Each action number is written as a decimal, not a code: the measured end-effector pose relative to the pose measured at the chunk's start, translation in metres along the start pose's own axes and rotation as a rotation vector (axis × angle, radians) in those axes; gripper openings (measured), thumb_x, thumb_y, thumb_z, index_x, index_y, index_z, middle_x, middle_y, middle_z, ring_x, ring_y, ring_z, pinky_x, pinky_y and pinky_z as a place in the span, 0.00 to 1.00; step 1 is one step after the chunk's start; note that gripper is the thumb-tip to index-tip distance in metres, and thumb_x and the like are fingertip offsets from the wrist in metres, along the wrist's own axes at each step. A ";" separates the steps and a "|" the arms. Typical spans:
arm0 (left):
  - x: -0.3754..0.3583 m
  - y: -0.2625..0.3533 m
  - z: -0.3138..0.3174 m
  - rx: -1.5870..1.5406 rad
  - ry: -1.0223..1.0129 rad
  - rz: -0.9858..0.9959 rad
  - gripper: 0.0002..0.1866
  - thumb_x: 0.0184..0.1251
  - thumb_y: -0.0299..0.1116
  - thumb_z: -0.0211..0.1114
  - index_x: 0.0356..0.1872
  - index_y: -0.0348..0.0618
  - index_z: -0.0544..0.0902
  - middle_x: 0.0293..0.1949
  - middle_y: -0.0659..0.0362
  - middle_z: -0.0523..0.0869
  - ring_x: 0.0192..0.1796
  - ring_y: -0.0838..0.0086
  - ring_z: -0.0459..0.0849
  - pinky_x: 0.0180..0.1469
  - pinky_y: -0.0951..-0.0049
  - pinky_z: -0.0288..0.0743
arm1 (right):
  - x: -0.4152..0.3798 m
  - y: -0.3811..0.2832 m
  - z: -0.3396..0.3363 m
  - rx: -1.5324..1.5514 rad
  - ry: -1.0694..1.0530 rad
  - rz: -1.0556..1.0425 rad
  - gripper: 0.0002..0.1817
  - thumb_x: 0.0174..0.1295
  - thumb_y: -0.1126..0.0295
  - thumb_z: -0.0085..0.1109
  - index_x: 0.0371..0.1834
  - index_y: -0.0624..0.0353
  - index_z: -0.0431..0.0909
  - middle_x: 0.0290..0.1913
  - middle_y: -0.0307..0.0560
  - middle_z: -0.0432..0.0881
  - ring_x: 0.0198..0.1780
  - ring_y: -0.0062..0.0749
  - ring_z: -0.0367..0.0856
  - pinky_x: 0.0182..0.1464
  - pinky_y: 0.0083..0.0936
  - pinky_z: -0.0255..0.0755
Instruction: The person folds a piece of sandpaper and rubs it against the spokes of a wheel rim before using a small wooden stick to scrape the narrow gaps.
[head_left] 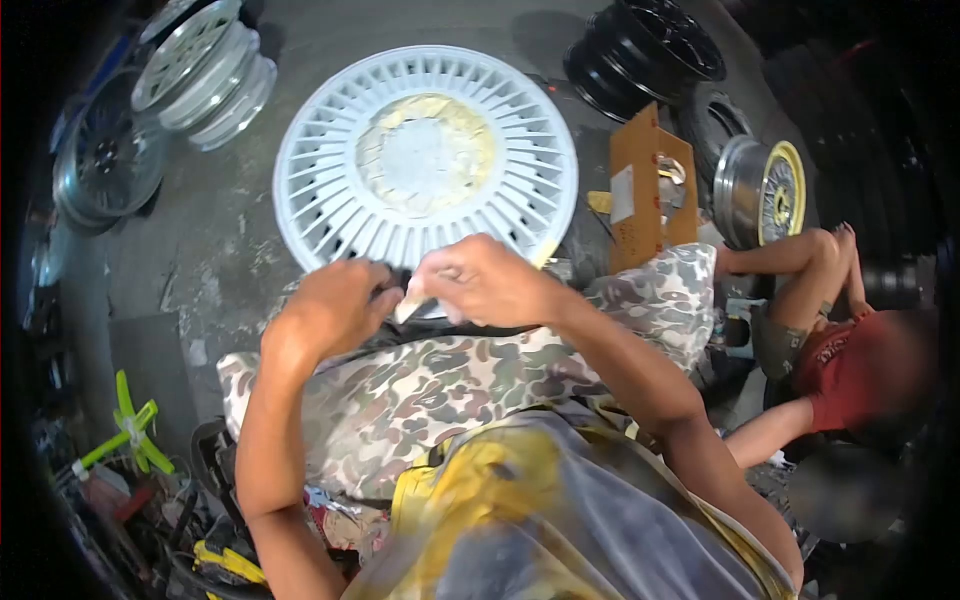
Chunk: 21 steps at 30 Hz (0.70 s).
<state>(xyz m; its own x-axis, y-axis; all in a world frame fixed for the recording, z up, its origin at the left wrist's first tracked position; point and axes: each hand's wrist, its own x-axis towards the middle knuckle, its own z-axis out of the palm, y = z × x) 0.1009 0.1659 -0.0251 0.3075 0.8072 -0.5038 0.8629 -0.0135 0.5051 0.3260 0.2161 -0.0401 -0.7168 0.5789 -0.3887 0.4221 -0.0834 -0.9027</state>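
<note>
Two hands: both meet at the wheel's near rim, at 6 o'clock of the white disc.
Left hand [335, 305]: fingers curled shut on a dark edge under the rim; what exactly it pinches I cannot tell.
Right hand [480, 280]: grip closed on a small pale strip [412, 300], likely tape or paper.
Strip: looks thin, light, limp, easily torn; best pinched near its free end.
Wheel [425, 160]: white, finned, yellowish masking around the hub; lies flat on the floor [220, 250], near edge by the camouflage knees; likely heavy, stiff; lift by the rim.
Nearby: cardboard box [645, 185] at 3 o'clock; another person [850, 360] sits further right.
</note>
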 end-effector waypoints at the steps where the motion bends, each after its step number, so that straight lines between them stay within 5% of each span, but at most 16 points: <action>1: -0.003 0.001 0.009 0.044 0.024 0.022 0.17 0.75 0.40 0.66 0.53 0.37 0.87 0.49 0.42 0.89 0.53 0.49 0.87 0.56 0.53 0.80 | -0.016 0.004 -0.018 -0.052 0.103 -0.078 0.14 0.75 0.63 0.59 0.43 0.63 0.87 0.24 0.47 0.85 0.25 0.26 0.82 0.32 0.29 0.75; 3: -0.002 0.010 0.028 0.077 0.047 0.043 0.18 0.75 0.40 0.67 0.57 0.38 0.86 0.58 0.41 0.87 0.61 0.49 0.85 0.63 0.53 0.78 | -0.044 0.006 -0.050 -0.216 0.428 -0.026 0.15 0.77 0.61 0.59 0.48 0.61 0.88 0.23 0.44 0.84 0.25 0.24 0.81 0.32 0.29 0.76; 5: -0.013 0.007 0.046 0.226 0.100 -0.005 0.22 0.75 0.41 0.67 0.64 0.43 0.83 0.69 0.42 0.78 0.72 0.46 0.76 0.74 0.52 0.70 | -0.059 0.021 -0.079 -0.208 0.507 0.015 0.17 0.78 0.61 0.57 0.54 0.64 0.87 0.29 0.46 0.86 0.30 0.21 0.83 0.34 0.25 0.79; 7: -0.014 0.008 0.061 0.321 0.028 -0.017 0.29 0.75 0.43 0.66 0.73 0.43 0.75 0.68 0.44 0.77 0.75 0.48 0.71 0.80 0.48 0.61 | -0.065 0.031 -0.086 -0.283 0.493 0.139 0.15 0.76 0.66 0.58 0.52 0.65 0.86 0.37 0.51 0.89 0.32 0.26 0.87 0.36 0.28 0.82; 9: -0.014 -0.003 0.075 0.372 0.090 0.019 0.32 0.74 0.45 0.67 0.74 0.43 0.73 0.68 0.46 0.76 0.75 0.49 0.71 0.81 0.45 0.59 | -0.074 0.049 -0.081 -0.745 0.460 -0.333 0.11 0.72 0.70 0.58 0.47 0.65 0.86 0.45 0.53 0.90 0.36 0.38 0.90 0.41 0.33 0.84; 10: -0.010 -0.005 0.076 0.382 0.092 0.027 0.32 0.74 0.45 0.67 0.74 0.43 0.73 0.68 0.46 0.76 0.75 0.49 0.71 0.81 0.45 0.59 | -0.074 0.056 -0.078 -0.788 0.444 -0.374 0.09 0.69 0.74 0.58 0.46 0.65 0.85 0.47 0.52 0.90 0.41 0.49 0.90 0.45 0.37 0.85; 21: -0.014 -0.009 0.071 0.270 0.157 0.045 0.27 0.70 0.43 0.70 0.64 0.40 0.79 0.62 0.47 0.77 0.66 0.49 0.75 0.71 0.47 0.68 | -0.061 0.056 -0.070 -0.975 0.221 -0.332 0.13 0.64 0.78 0.59 0.52 0.63 0.79 0.43 0.56 0.86 0.40 0.58 0.87 0.42 0.50 0.81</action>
<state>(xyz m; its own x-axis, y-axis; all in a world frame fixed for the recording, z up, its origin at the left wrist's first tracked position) 0.1173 0.1130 -0.0723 0.2999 0.8835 -0.3599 0.9318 -0.1904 0.3091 0.4319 0.2329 -0.0539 -0.8025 0.5963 -0.0184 0.5572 0.7382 -0.3803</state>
